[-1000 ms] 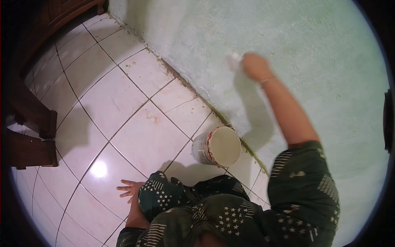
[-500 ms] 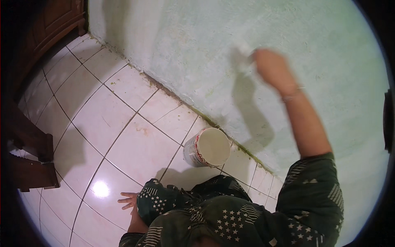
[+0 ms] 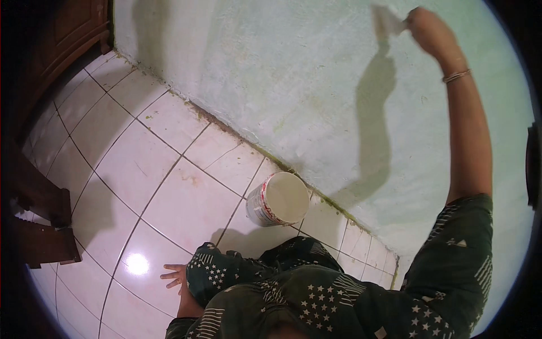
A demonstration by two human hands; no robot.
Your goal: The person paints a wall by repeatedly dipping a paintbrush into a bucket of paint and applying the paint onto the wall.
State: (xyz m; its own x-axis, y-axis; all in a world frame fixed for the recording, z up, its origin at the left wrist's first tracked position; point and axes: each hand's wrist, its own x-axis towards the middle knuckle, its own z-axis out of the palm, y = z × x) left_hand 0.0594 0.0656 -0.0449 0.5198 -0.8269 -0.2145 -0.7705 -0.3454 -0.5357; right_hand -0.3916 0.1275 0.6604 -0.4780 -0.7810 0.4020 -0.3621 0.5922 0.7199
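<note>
High on the pale green wall [image 3: 316, 96], my right hand [image 3: 432, 31] grips a flat paintbrush [image 3: 389, 21], blurred by motion. The brush's wide end points left, at or close to the wall; contact cannot be made out. My left hand [image 3: 176, 275] holds nothing, its fingers spread beside my left knee, low over the tiles. In front of my knees stands an upright bucket [image 3: 259, 206] with pale, creamy paint [image 3: 287, 198] inside and red marks round its rim.
White floor tiles [image 3: 169, 209] meet the wall along a dirty, greenish edge. A dark wooden cabinet [image 3: 79, 28] stands at the far left. Wooden furniture legs [image 3: 51, 243] are at the left. A dark object [image 3: 532, 166] sits on the far right rim.
My right hand has moved up and to the right along the wall with the paintbrush, and the arm is straighter. The left hand and the bucket have stayed in place.
</note>
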